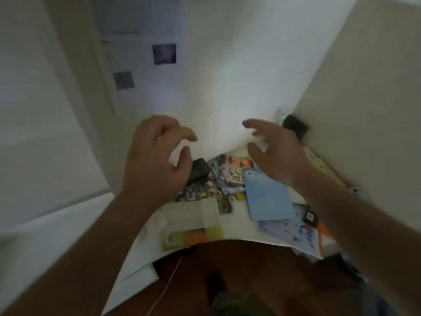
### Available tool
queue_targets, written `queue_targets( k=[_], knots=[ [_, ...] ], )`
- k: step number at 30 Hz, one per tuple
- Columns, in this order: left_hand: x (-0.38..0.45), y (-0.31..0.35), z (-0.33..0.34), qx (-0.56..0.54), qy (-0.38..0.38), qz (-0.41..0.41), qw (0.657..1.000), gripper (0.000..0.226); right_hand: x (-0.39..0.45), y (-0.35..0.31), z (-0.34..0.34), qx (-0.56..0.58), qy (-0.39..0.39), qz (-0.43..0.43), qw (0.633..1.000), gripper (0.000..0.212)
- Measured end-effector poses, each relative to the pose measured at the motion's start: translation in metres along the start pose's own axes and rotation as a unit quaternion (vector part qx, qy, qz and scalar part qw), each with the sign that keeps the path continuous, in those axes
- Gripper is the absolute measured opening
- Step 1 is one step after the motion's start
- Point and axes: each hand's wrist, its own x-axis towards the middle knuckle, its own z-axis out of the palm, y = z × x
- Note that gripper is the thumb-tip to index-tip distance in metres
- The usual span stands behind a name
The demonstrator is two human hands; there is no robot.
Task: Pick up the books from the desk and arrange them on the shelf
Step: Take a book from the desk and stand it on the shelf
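Two bare hands are raised above a white desk, both empty. The left hand has loosely curled fingers, grasping nothing; the right hand is spread, fingers relaxed. Below them books lie scattered flat on the desk: a blue book beside comics (colourful covers, blurred), and a green book at the near edge. A black wallet lies under the left hand.
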Motion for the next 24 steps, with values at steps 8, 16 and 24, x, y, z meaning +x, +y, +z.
queue_targets(
  k=[8,16,24],
  knots=[
    [-0.107,-0.03,0.199,-0.092,-0.412,-0.259,0.869,0.037,-0.083,0.262,0.065,-0.021,-0.199,0.451,0.87,0.057],
    [-0.099,-0.002,0.366,-0.177,-0.438,-0.493,0.731,0.037,-0.077,0.389,0.121,0.088,-0.158,0.541,0.822,0.084],
    [-0.068,0.02,0.426,-0.049,-0.703,-0.15,0.694,0.127,-0.03,0.399,0.106,0.412,-0.184,0.565,0.691,0.056]
  ],
)
